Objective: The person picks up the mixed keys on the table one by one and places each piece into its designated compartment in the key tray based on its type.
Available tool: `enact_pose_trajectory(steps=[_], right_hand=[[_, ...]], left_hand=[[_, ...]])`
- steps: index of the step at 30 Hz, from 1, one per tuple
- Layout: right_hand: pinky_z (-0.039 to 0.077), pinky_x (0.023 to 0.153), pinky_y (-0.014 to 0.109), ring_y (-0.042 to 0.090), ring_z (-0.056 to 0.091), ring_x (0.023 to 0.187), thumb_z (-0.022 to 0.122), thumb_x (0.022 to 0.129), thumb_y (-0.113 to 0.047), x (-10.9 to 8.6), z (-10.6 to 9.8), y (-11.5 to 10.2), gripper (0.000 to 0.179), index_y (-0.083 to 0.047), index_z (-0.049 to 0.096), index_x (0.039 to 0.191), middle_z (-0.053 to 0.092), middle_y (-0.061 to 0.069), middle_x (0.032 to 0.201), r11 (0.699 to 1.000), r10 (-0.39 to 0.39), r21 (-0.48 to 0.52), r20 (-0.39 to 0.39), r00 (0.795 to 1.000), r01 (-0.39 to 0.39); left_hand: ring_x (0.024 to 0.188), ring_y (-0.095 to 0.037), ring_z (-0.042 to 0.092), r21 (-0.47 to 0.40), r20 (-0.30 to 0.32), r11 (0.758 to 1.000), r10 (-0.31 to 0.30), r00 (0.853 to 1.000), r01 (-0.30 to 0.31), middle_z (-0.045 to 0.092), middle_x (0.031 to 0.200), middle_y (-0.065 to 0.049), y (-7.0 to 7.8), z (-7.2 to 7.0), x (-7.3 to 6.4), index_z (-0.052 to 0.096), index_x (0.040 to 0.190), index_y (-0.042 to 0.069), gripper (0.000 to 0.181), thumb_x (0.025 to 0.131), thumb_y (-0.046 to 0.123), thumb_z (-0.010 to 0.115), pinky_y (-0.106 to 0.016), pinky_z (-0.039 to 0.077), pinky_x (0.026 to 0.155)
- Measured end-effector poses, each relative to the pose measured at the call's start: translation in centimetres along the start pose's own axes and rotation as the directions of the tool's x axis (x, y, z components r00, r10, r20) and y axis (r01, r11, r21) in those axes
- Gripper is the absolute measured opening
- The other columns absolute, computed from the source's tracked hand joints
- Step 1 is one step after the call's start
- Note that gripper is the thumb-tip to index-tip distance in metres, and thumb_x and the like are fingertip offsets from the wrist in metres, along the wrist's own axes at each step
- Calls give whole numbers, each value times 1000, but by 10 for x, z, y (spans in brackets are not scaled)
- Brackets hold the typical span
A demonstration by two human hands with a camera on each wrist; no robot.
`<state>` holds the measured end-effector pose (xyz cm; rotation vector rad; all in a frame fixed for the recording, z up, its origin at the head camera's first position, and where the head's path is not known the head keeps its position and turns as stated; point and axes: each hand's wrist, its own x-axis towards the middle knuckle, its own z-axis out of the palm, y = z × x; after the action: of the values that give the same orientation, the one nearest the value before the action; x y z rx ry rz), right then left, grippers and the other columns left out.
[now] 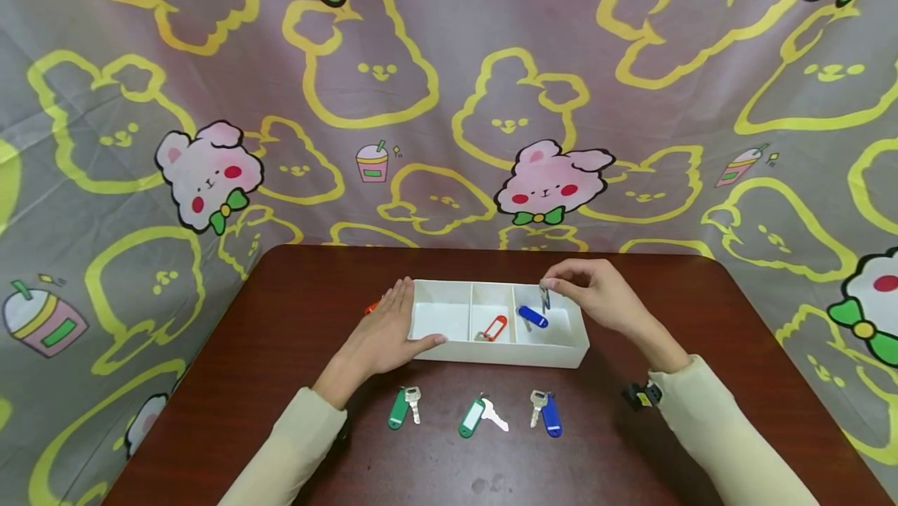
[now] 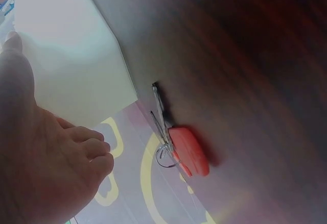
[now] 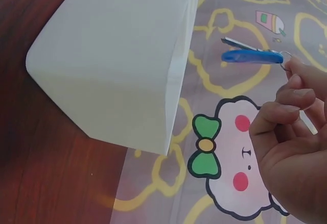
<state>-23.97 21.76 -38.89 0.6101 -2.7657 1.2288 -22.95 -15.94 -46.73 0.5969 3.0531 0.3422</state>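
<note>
My right hand [image 1: 599, 295] pinches the ring of a key with a blue tag [image 3: 253, 56] between thumb and fingertips. The key hangs over the right compartment of a white three-part box [image 1: 491, 352]. Another blue-tagged key [image 1: 533, 316] lies in that compartment, and a red-tagged key [image 1: 496, 327] in the middle one. My left hand [image 1: 388, 330] rests against the box's left end, fingers extended, thumb over the front wall. Beyond it on the table is a red-tagged key [image 2: 190, 150], mostly hidden by the hand in the head view.
In front of the box, on the dark wooden table [image 1: 281, 319], lie two green-tagged keys, one at left [image 1: 398, 409] and one in the middle [image 1: 472, 417], and a blue-tagged key [image 1: 551, 415] at right. A patterned curtain [image 1: 449, 100] hangs behind the table.
</note>
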Motion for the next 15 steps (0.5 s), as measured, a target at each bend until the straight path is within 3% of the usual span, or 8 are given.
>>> enact_pose_trajectory(steps=[15], right_hand=[[53,67,26,16,63,81,75,98,-21,13,-1,5,6,-19,81,101,78,-6,88,996,-44,-78,81,996,50]], left_hand=[[166,-34,16,-13,-5,1000,2,1000,-2,14,176,-22,0,1,0,12,166,-3,129,87,95,34,-45,21,135]])
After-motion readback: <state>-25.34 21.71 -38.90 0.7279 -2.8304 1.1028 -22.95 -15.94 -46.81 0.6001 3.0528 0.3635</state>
